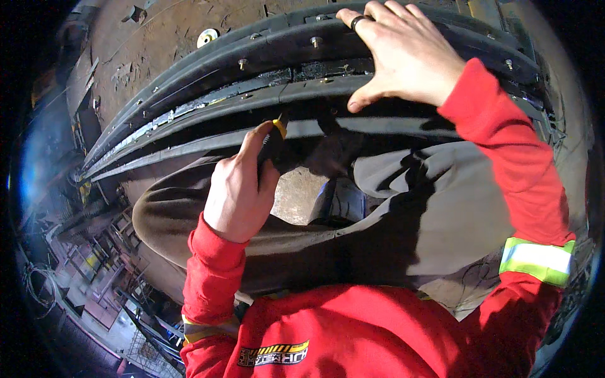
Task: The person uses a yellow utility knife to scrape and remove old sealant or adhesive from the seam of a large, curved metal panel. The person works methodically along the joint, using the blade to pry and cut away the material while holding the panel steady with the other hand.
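My left hand (236, 192) is closed round the dark handle of a utility knife (271, 146) with a yellow front end. Its short blade points up and away, close to the near edge of a long black rubber-like strip (296, 93). Spread wide, my right hand (409, 60) lies over the far black strip (211, 68), its thumb apart and pointing toward the near one. It wears a dark ring. Bolts with nuts, such as this bolt (316, 42), stick out along the far strip. Deep shadow hides what lies under the near strip's edge.
Brown-trousered legs (435, 208) are bent on both sides, with a dark blue-edged object (343, 203) between them. A pale round disc (207, 37) lies on the rusty surface (151, 47) beyond the strips. Metal scraps and a coiled cable (43, 286) are at left.
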A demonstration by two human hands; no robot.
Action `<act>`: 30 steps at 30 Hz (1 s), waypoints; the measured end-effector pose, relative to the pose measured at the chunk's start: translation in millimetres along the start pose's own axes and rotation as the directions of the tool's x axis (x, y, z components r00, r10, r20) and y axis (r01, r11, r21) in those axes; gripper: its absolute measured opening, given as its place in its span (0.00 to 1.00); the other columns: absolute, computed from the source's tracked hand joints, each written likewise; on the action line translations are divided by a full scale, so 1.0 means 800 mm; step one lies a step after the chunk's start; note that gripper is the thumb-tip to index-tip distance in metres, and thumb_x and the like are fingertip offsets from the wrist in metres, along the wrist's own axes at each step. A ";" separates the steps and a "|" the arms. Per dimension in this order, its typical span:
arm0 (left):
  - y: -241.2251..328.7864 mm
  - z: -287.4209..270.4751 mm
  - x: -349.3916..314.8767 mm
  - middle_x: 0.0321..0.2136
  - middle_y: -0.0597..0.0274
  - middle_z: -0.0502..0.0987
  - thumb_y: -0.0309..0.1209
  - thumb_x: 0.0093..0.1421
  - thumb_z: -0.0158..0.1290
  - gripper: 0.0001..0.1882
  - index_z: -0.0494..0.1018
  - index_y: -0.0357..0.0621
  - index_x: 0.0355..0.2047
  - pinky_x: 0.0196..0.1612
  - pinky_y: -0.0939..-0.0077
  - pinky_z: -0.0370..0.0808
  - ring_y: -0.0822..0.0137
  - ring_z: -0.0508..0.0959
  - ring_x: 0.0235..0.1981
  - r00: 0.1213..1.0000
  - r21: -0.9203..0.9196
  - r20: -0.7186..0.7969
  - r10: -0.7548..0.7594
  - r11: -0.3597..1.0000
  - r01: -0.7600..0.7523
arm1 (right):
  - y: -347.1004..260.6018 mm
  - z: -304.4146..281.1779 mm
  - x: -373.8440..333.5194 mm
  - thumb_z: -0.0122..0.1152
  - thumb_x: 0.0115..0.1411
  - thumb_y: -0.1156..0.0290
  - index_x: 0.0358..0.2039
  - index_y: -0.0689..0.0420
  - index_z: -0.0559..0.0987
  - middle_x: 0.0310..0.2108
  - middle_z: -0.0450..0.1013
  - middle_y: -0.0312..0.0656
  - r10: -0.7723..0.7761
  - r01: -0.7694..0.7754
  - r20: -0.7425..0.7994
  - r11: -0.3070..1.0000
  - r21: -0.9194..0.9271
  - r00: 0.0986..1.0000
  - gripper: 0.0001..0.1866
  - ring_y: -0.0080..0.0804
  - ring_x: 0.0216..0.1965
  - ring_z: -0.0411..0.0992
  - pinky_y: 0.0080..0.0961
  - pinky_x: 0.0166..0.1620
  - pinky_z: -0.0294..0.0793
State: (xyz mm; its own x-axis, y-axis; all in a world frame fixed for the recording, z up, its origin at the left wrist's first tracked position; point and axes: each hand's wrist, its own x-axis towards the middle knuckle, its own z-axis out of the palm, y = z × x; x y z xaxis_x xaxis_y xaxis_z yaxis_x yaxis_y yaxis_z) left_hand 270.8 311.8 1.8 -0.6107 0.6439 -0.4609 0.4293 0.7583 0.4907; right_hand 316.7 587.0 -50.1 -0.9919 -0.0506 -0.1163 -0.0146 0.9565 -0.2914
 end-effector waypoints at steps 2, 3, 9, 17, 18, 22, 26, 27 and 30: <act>0.003 0.004 0.007 0.16 0.51 0.73 0.22 0.56 0.45 0.25 0.67 0.42 0.57 0.24 0.65 0.72 0.60 0.76 0.15 0.999 -0.015 0.005 -0.040 0.999 0.040 | 0.012 -0.023 0.001 0.73 0.40 0.43 0.59 0.69 0.64 0.49 0.67 0.56 -0.077 0.071 0.103 0.996 0.059 0.992 0.54 0.49 0.54 0.64 0.41 0.57 0.62; 0.005 0.005 0.010 0.17 0.46 0.73 0.22 0.55 0.46 0.25 0.67 0.40 0.55 0.27 0.61 0.72 0.53 0.76 0.18 0.998 -0.008 0.022 -0.063 0.998 0.063 | 0.016 -0.034 0.001 0.74 0.40 0.44 0.59 0.70 0.64 0.48 0.67 0.55 -0.126 0.113 0.145 0.989 0.095 0.981 0.54 0.48 0.54 0.65 0.40 0.57 0.62; 0.018 0.002 0.027 0.22 0.34 0.74 0.23 0.53 0.48 0.23 0.68 0.35 0.51 0.34 0.51 0.73 0.38 0.77 0.27 0.995 0.067 0.071 -0.076 0.995 0.071 | 0.036 -0.032 0.004 0.75 0.41 0.47 0.59 0.73 0.63 0.48 0.68 0.56 -0.225 0.205 0.173 0.970 0.130 0.959 0.54 0.48 0.53 0.66 0.37 0.56 0.64; 0.025 -0.006 0.054 0.25 0.34 0.76 0.27 0.53 0.51 0.18 0.69 0.34 0.44 0.39 0.50 0.75 0.37 0.78 0.31 0.994 0.227 0.111 0.014 0.973 -0.039 | 0.046 -0.015 0.004 0.74 0.41 0.46 0.58 0.72 0.65 0.48 0.69 0.57 -0.265 0.251 0.103 0.959 0.131 0.959 0.53 0.48 0.53 0.66 0.38 0.56 0.64; 0.026 -0.003 0.056 0.25 0.34 0.76 0.27 0.53 0.51 0.17 0.69 0.34 0.43 0.39 0.50 0.75 0.37 0.78 0.32 0.993 0.259 0.118 0.002 0.965 -0.033 | 0.046 -0.017 0.004 0.74 0.41 0.46 0.57 0.72 0.65 0.48 0.69 0.57 -0.261 0.246 0.106 0.960 0.136 0.959 0.53 0.48 0.53 0.66 0.39 0.56 0.64; 0.030 0.009 0.063 0.24 0.35 0.76 0.29 0.53 0.52 0.15 0.67 0.35 0.40 0.38 0.48 0.75 0.37 0.78 0.32 0.993 0.340 0.114 -0.008 0.940 -0.032 | 0.044 -0.024 0.004 0.74 0.40 0.45 0.57 0.69 0.67 0.49 0.69 0.56 -0.242 0.223 0.117 0.963 0.153 0.963 0.52 0.49 0.54 0.66 0.40 0.56 0.64; 0.035 0.007 0.065 0.24 0.36 0.77 0.30 0.53 0.52 0.17 0.67 0.36 0.43 0.40 0.49 0.75 0.36 0.78 0.32 0.977 0.314 0.180 -0.117 0.948 0.055 | 0.038 -0.034 -0.011 0.74 0.39 0.45 0.57 0.68 0.66 0.50 0.69 0.56 -0.244 0.226 0.091 0.958 0.175 0.966 0.52 0.49 0.55 0.65 0.42 0.56 0.63; 0.035 0.004 0.064 0.25 0.35 0.77 0.31 0.54 0.52 0.18 0.66 0.36 0.44 0.40 0.49 0.75 0.36 0.78 0.33 0.973 0.320 0.197 -0.121 0.946 0.053 | 0.037 -0.036 -0.013 0.74 0.39 0.45 0.57 0.68 0.66 0.50 0.68 0.56 -0.250 0.233 0.080 0.956 0.181 0.965 0.52 0.49 0.55 0.65 0.42 0.57 0.63; 0.038 -0.002 0.064 0.27 0.34 0.77 0.32 0.54 0.52 0.21 0.65 0.37 0.47 0.42 0.49 0.75 0.37 0.78 0.36 0.956 0.322 0.253 -0.149 0.945 0.063 | 0.037 -0.034 -0.018 0.74 0.39 0.46 0.57 0.68 0.66 0.51 0.68 0.57 -0.248 0.233 0.056 0.953 0.191 0.967 0.52 0.50 0.56 0.65 0.43 0.57 0.63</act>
State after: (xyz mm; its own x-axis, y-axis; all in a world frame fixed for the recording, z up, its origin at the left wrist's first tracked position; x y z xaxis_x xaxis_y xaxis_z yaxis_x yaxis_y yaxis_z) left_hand 251.6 367.4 -6.1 -0.4797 0.5279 -0.7009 0.5817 0.7893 0.1965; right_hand 327.2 623.8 -31.5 -0.9485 -0.3024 -0.0939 -0.2213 0.8451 -0.4867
